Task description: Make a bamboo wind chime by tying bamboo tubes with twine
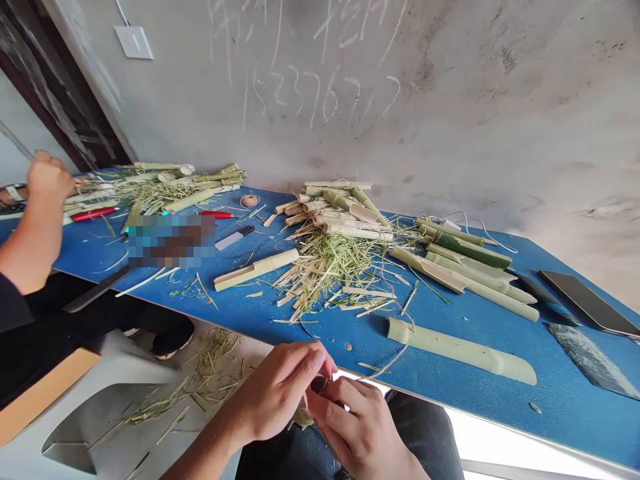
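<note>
My left hand (287,383) and my right hand (353,413) meet above my lap, just off the table's front edge. Both have their fingers closed in a pinch, tips nearly touching. Between them shows a small dark round thing (320,384), mostly covered, too hidden to name. A thin string (393,362) leads from my right hand up to a split bamboo piece (460,350) lying on the table, and on toward the shavings. Below my fingers a pale greenish thing (301,418) is partly hidden.
The blue table (345,340) carries a heap of bamboo shavings (333,267), bamboo pieces (465,260), a knife (234,237), a twine ball (249,201), a red-handled tool (217,215) and a dark tablet (590,300). At left, another person's hand (49,177) works over bamboo. A blurred patch hides something.
</note>
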Demonstrator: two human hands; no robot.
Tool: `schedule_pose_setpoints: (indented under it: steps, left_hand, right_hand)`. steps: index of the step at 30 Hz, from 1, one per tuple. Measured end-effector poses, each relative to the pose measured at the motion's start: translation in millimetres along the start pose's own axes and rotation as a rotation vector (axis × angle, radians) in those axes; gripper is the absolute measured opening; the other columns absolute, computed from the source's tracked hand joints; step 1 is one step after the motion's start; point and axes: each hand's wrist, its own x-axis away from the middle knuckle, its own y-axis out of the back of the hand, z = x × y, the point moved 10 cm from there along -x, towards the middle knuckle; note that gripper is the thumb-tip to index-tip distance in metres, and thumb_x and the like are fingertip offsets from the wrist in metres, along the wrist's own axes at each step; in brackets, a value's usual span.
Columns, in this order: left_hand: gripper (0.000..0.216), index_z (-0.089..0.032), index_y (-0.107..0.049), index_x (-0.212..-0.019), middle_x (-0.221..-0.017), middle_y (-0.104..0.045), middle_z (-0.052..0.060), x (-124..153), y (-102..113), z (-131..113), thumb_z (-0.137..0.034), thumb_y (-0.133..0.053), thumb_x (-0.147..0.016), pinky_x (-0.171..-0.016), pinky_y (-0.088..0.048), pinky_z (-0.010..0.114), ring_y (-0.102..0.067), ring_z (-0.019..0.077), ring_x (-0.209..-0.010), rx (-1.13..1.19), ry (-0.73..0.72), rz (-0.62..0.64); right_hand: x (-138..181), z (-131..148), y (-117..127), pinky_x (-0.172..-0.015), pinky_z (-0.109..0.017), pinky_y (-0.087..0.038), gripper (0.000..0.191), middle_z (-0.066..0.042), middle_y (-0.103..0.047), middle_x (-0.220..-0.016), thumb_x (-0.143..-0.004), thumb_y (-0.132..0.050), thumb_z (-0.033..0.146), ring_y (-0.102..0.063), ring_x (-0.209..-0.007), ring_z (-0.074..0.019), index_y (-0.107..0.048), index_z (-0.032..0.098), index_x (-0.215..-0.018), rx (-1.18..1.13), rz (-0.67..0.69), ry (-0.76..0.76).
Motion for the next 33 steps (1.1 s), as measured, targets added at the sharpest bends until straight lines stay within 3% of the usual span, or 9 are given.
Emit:
schedule_pose_setpoints:
  steps: [4,14,16,18,22,26,30,33]
  left_hand:
    - [0.058,-0.022,-0.064,-0.092,-0.096,-0.067,0.002,5.5,-5.4,0.7,-0.060,-0.024,-0.112,-0.088,-0.043,0.028,-0.060,0.0192,-0.096,-0.015,0.012,0.034]
    - [0.075,-0.019,-0.067,-0.090,-0.089,-0.068,0.006,6.3,-2.4,16.0,-0.070,-0.015,-0.107,-0.075,-0.044,0.030,-0.058,0.0190,-0.078,0.130,0.072,-0.103]
    - [0.078,-0.019,-0.068,-0.090,-0.090,-0.070,0.006,6.7,-3.7,16.9,-0.070,-0.011,-0.106,-0.071,-0.044,0.029,-0.059,0.0191,-0.078,0.164,0.099,-0.078]
    - [0.072,-0.019,-0.067,-0.087,-0.087,-0.070,0.005,6.6,-5.2,14.3,-0.068,-0.019,-0.107,-0.069,-0.043,0.028,-0.060,0.0184,-0.077,0.121,0.113,-0.053]
    - [0.052,-0.019,-0.063,-0.075,-0.068,-0.063,0.000,3.3,-13.7,7.2,-0.055,-0.044,-0.106,-0.063,-0.036,0.027,-0.056,0.0153,-0.065,-0.159,0.103,0.025]
    - [0.047,-0.019,-0.060,-0.066,-0.071,-0.067,0.002,-1.9,-26.4,5.8,-0.040,-0.047,-0.107,-0.070,-0.037,0.029,-0.061,0.0179,-0.075,-0.323,0.041,0.108]
    - [0.040,-0.020,-0.055,-0.063,-0.075,-0.069,0.003,-4.8,-40.9,5.4,-0.025,-0.049,-0.102,-0.077,-0.040,0.028,-0.061,0.0194,-0.084,-0.313,-0.042,0.236]
    - [0.030,-0.019,-0.061,-0.065,-0.077,-0.071,0.002,-6.3,-42.4,6.1,-0.019,-0.058,-0.095,-0.075,-0.041,0.027,-0.063,0.0182,-0.082,-0.207,-0.020,0.262]
  right_hand:
    - [5.1,6.7,-2.2,-0.058,-0.031,-0.043,0.029,-0.004,-0.072,-0.084,-0.112,-0.044,0.015,-0.062,-0.069,-0.0162,-0.068,0.013,-0.129,0.049,0.083,0.088]
    - [6.0,26.4,5.9,-0.059,-0.033,-0.047,0.046,-0.006,-0.080,-0.102,-0.117,-0.027,0.024,-0.066,-0.069,-0.0147,-0.069,0.011,-0.133,0.171,0.163,0.184]
    - [7.5,28.8,7.1,-0.060,-0.032,-0.049,0.045,-0.006,-0.080,-0.101,-0.117,-0.029,0.024,-0.068,-0.070,-0.0145,-0.069,0.012,-0.133,0.187,0.173,0.203]
    - [9.2,31.1,7.8,-0.059,-0.031,-0.048,0.038,-0.006,-0.079,-0.097,-0.115,-0.038,0.020,-0.067,-0.069,-0.0139,-0.070,0.013,-0.133,0.180,0.166,0.229]
    - [8.8,34.9,10.8,-0.049,-0.032,-0.040,0.031,-0.001,-0.075,-0.085,-0.109,-0.048,0.013,-0.061,-0.062,-0.0132,-0.073,0.014,-0.127,0.131,0.099,0.257]
    - [6.2,37.5,11.7,-0.045,-0.031,-0.037,0.022,0.000,-0.073,-0.081,-0.105,-0.058,0.013,-0.060,-0.062,-0.0126,-0.077,0.015,-0.116,0.108,0.053,0.262]
    - [9.5,37.2,10.9,-0.046,-0.031,-0.038,0.023,0.001,-0.071,-0.076,-0.106,-0.057,0.014,-0.063,-0.066,-0.0137,-0.076,0.015,-0.118,0.076,0.058,0.265]
    - [12.4,35.1,9.2,-0.052,-0.031,-0.042,0.031,-0.001,-0.075,-0.082,-0.111,-0.046,0.015,-0.070,-0.074,-0.0149,-0.074,0.015,-0.125,0.107,0.100,0.265]
